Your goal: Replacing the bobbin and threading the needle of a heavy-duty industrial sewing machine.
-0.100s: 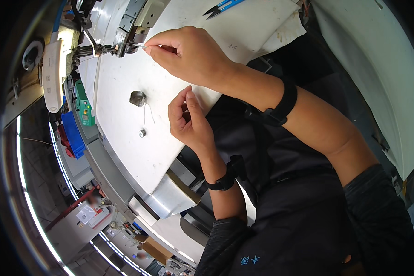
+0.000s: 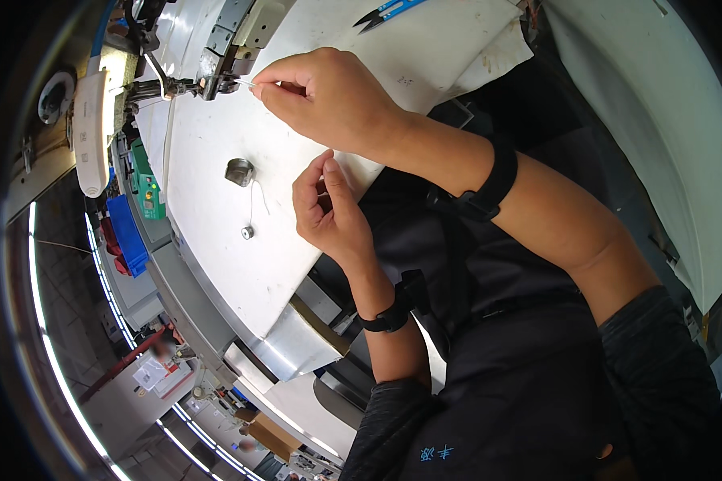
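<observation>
My right hand point(image 2: 333, 96) reaches to the sewing machine's needle area point(image 2: 221, 76), thumb and forefinger pinched on a thin pale rod. The rod point(image 2: 245, 82) points into the machine's metal parts; its other end is hidden in my fingers. My left hand point(image 2: 333, 212) rests at the table edge, fingers curled in and thumb against the forefinger, with nothing visible in it. On the white table point(image 2: 208, 264) lie a metal bobbin case point(image 2: 239, 171) and, apart from it, a small bobbin point(image 2: 248, 232). A loose thread trails between them.
Blue-handled thread snips point(image 2: 389, 12) lie at the table's top edge. The machine head's lit, pale housing point(image 2: 92, 136) stands at the upper left. Beyond the table are a green box point(image 2: 147, 180) and a blue bin point(image 2: 126, 234). White cloth point(image 2: 642, 120) hangs at the right.
My right hand has shifted very slightly, with the thin rod still at the machine. All else looks the same.
</observation>
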`<state>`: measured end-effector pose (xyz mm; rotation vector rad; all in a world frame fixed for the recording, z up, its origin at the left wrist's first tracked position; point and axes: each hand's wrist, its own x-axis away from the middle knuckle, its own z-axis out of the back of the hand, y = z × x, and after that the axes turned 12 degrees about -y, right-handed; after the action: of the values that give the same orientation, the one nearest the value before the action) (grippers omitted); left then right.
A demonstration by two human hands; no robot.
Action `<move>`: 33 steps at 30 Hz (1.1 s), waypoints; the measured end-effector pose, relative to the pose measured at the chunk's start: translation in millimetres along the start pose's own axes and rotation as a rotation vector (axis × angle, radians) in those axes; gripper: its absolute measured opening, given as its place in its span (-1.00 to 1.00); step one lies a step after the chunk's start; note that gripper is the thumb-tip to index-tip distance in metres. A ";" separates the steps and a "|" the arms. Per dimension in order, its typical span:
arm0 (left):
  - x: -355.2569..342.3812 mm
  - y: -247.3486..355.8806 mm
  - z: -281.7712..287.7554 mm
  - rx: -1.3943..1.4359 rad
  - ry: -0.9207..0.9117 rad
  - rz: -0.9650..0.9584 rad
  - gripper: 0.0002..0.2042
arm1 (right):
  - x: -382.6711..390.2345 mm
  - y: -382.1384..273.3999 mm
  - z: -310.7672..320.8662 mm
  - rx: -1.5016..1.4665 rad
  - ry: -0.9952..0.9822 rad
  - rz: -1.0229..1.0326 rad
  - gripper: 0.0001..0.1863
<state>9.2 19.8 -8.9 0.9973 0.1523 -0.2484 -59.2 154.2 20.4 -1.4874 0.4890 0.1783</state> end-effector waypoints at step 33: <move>-10.9 39.6 32.8 0.604 -0.044 0.167 -0.67 | 37.6 -48.5 30.1 -0.743 -0.349 -0.413 -0.78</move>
<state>10.1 14.1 43.4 1.5943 -0.0533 -0.1641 0.2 172.4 49.0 -2.1880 -0.2083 0.3044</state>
